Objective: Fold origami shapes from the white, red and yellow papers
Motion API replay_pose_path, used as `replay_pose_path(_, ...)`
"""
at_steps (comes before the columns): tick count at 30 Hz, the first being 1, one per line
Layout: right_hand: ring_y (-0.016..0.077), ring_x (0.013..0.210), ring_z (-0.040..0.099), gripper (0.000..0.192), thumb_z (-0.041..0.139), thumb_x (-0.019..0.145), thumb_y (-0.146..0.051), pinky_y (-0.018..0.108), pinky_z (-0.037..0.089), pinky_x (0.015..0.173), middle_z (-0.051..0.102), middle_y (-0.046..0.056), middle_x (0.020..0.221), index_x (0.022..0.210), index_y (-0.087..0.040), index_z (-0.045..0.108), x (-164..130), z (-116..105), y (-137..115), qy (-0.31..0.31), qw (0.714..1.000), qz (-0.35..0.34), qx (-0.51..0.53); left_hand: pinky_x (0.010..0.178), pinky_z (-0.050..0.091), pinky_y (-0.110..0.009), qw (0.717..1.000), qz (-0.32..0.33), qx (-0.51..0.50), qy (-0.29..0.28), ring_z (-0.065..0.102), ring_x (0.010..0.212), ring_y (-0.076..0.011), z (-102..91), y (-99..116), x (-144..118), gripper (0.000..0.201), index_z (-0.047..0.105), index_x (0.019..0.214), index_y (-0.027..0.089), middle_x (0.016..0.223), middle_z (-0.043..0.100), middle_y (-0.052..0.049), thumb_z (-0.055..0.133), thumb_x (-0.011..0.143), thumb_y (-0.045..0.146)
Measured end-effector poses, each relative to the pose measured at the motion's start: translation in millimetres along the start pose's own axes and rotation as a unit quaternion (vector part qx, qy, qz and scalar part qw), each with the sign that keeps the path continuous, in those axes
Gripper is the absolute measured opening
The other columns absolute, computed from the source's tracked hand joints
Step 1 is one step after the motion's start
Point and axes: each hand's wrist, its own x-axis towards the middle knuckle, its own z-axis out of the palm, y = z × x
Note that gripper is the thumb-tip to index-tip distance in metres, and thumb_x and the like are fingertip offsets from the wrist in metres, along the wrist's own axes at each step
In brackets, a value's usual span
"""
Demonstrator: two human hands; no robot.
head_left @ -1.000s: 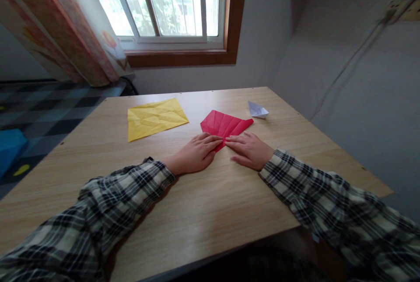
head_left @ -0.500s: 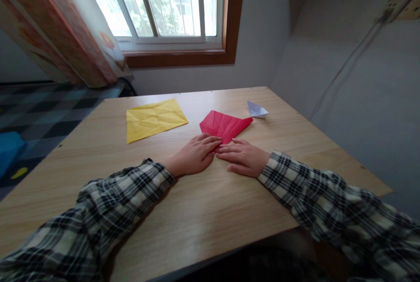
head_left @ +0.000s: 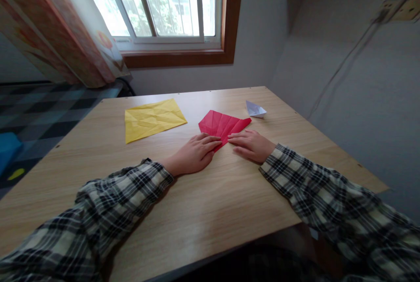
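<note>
Right hand (head_left: 252, 145) sliding back rightward along the red paper (head_left: 222, 125) at frame centre, both hands' fingers lying flat and open, left hand (head_left: 194, 155) pinning; uneven pressure is risking a skewed crease.

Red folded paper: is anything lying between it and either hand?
Nothing visible does. The left hand and right hand both lie flat with fingertips on the near edge of the red folded paper. The yellow sheet and white paper boat lie apart.
</note>
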Motion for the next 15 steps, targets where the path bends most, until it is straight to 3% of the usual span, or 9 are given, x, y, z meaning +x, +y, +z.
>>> replay_pose_path(10, 0.0274, 0.133, 0.056, 0.045, 0.042, 0.103, -0.043, 0.05, 0.04, 0.111, 0.062, 0.012, 0.142, 0.131, -0.018, 0.066, 0.0, -3.5, 19.3, 0.018, 0.996, 0.082, -0.038, 0.113, 0.042, -0.047, 1.0, 0.002, 0.003, -0.006, 0.053, 0.129, -0.0269, -2.4, 0.7, 1.0, 0.042, 0.059, 0.139, 0.017, 0.142, 0.061, -0.01, 0.042, 0.1, 0.022)
replay_pose_path(15, 0.0308, 0.132, 0.056, 0.047, 0.041, 0.103, -0.045, 0.053, 0.041, 0.11, 0.062, 0.014, 0.141, 0.131, -0.017, 0.065, -0.4, -2.5, 21.1, 0.024, 0.984, 0.159, -0.078, 0.113, 0.042, -0.047, 1.0, -0.002, 0.002, -0.009, 0.053, 0.13, -0.0269, -2.0, 0.2, 0.9, 0.042, 0.059, 0.139, 0.018, 0.144, 0.06, -0.009, 0.043, 0.1, 0.023)
